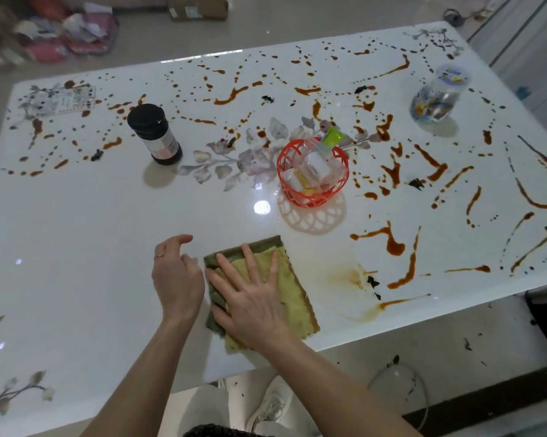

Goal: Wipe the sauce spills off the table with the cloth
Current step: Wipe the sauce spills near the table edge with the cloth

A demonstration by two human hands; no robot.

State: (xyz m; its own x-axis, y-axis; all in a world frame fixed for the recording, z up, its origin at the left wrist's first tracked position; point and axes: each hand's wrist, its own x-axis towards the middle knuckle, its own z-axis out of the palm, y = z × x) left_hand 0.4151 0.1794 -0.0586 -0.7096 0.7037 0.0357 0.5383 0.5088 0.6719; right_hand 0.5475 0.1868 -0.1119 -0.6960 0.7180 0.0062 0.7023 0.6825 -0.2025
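While the right hand (253, 298) pressed flat on the cloth (292, 279), the left hand (176, 275) hung just beside it.
The folded yellow-green cloth lay near the desk's (76, 231) front edge. Both grips were released: right fingers straight on the cloth, left fingers loosely curled, holding nothing. Sauce spills (395, 246) streaked the desk's far and right parts around a red basket (313, 197) and a dark bottle (154, 134).
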